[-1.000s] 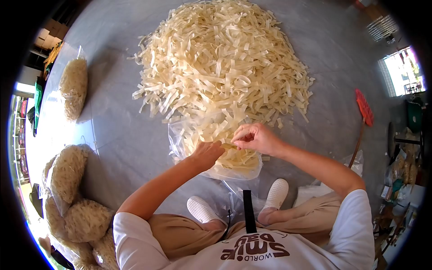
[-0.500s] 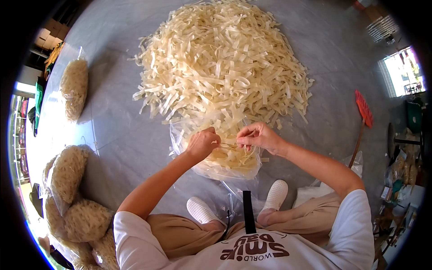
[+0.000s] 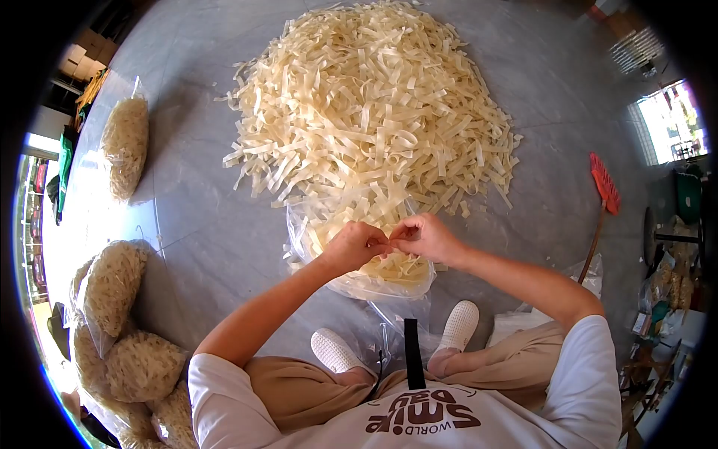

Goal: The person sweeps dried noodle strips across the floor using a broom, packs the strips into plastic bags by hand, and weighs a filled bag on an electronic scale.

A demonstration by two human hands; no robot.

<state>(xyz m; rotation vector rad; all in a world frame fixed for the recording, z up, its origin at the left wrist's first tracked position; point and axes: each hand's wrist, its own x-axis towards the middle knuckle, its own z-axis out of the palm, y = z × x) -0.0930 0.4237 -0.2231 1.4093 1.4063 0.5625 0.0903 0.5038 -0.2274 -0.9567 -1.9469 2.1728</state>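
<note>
My left hand (image 3: 357,245) and my right hand (image 3: 426,238) meet fingertip to fingertip above an open clear plastic bag (image 3: 374,290). Both are closed in a pinch; whatever lies between the fingers is too small to make out. Pale cream, flat ribbon-like strips (image 3: 407,271) fill the bag beneath my hands. The bag lies on its side, its mouth toward a large heap of the same strips (image 3: 366,112) on the floor, and some strips spill across its edge.
Filled clear bags (image 3: 146,367) are stacked at the lower left, and another filled bag (image 3: 126,146) stands farther up. A red broom or rake with a wooden handle (image 3: 606,187) lies at right. White plastic (image 3: 516,322) rests beside my right shoe (image 3: 458,327).
My hands were apart over the bag and have come together, the left moving right and slightly down, the right slightly left. The heap and bags look the same.
</note>
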